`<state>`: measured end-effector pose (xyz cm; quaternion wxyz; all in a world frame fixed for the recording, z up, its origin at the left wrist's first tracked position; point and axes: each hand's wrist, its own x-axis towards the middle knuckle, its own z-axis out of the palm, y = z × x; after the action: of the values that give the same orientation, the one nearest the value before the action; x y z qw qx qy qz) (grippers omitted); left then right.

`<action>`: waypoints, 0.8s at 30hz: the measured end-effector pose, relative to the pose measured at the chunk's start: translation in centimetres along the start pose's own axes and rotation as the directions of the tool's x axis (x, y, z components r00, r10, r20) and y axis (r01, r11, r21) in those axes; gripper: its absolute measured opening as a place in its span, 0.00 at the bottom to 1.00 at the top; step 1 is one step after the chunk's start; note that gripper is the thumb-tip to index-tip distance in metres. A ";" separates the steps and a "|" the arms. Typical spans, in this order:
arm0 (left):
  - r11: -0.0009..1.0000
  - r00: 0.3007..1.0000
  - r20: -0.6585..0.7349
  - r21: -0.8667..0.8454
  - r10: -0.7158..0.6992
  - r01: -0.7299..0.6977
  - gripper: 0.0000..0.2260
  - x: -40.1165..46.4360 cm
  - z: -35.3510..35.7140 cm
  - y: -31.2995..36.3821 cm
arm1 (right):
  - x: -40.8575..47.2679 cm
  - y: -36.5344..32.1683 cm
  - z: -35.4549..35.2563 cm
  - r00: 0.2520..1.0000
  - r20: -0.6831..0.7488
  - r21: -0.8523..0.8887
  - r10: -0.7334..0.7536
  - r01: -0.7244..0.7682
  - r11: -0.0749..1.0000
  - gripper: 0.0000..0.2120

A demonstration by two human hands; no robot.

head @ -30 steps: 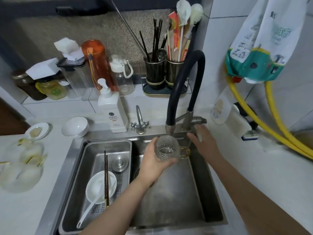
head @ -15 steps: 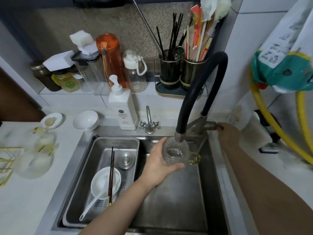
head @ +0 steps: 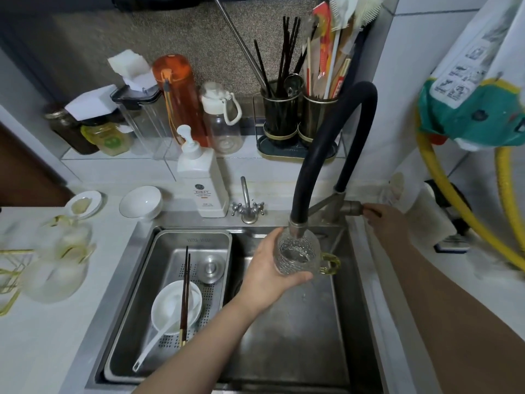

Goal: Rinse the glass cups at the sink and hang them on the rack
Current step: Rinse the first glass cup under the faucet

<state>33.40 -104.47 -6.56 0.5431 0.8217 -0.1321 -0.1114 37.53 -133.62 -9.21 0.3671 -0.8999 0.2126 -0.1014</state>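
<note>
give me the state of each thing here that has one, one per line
glass cup: upright under the spout, gripped by the left hand, some water inside
right hand: holds the faucet lever
black faucet hose: arched, spout at the cup's mouth
orange bottle: capped, upright
sink strainer tray: holds a white bowl, chopsticks across it

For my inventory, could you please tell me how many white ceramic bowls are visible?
2: one white ceramic bowl on the counter left of the sink, another in the steel drain tray under dark chopsticks. Others may be hidden.
</note>
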 end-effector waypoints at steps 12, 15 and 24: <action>1.000 1.000 -0.008 -0.017 -0.012 0.012 0.42 -0.6 -0.3 0.2 | 0.7 0.6 -0.2 1.000 0.012 0.027 0.013 -0.014 1.000 0.11; 1.000 1.000 -0.002 -0.011 -0.013 0.013 0.41 -0.6 -0.3 0.3 | 0.8 0.6 -0.2 0.999 0.017 0.050 0.033 -0.034 0.998 0.12; 0.999 0.999 0.024 0.012 -0.034 0.034 0.43 -0.6 -0.5 0.1 | -4.7 -3.7 -0.4 0.999 -0.008 0.051 -0.050 0.050 0.997 0.18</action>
<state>32.97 -103.85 -6.20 0.5346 0.8256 -0.1253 -0.1300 34.32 -129.36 -6.42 0.3867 -0.8948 0.1885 -0.1191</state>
